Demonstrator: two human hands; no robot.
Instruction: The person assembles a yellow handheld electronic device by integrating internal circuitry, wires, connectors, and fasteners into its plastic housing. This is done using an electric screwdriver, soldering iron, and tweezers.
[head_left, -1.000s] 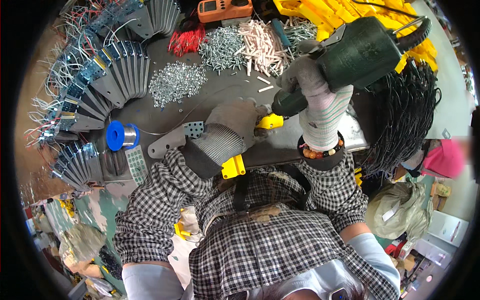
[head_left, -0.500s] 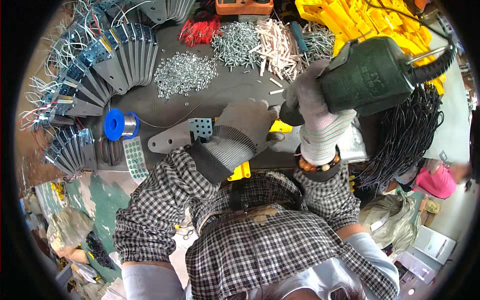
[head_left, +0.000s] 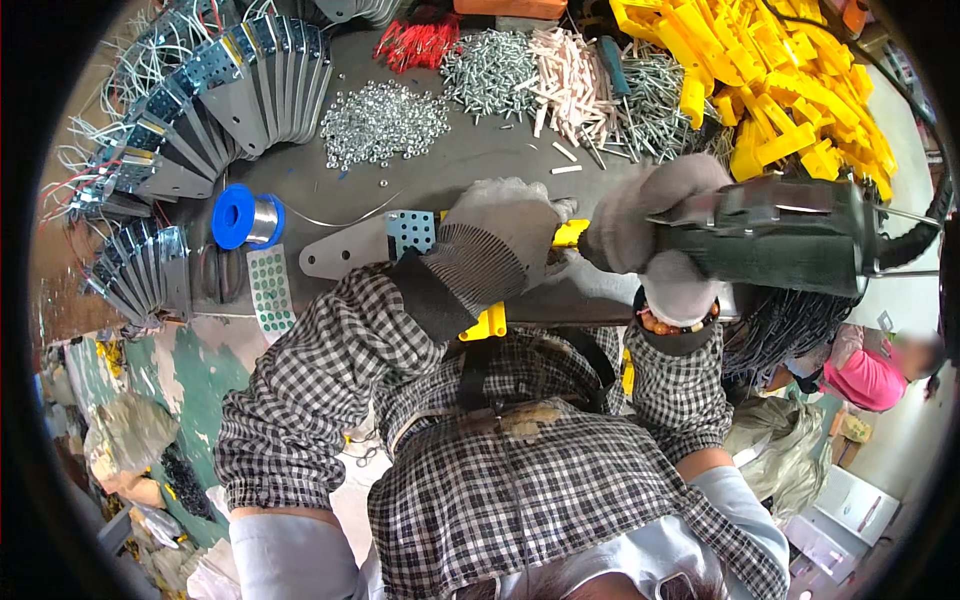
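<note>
In a grey glove, my left hand is closed over a yellow plastic part near the table's front edge; the part's ends show on either side of the hand. My right hand, also gloved, grips a dark green power drill. The drill lies nearly level, its nose close to the yellow end beside my left fingers. Whether the nose touches that end I cannot tell. Just left of my left hand lies a grey metal plate with a blue perforated piece on its end.
A blue solder spool and a green-dotted strip lie left. Behind are piles of nuts, screws, pale sticks and yellow parts. Wired plates line the left; black cables hang right. A person in pink is beyond.
The drill has swung from a slant to nearly level and come closer to me, its nose now beside the yellow part. My left hand stays on that part. The whole view has shifted slightly.
</note>
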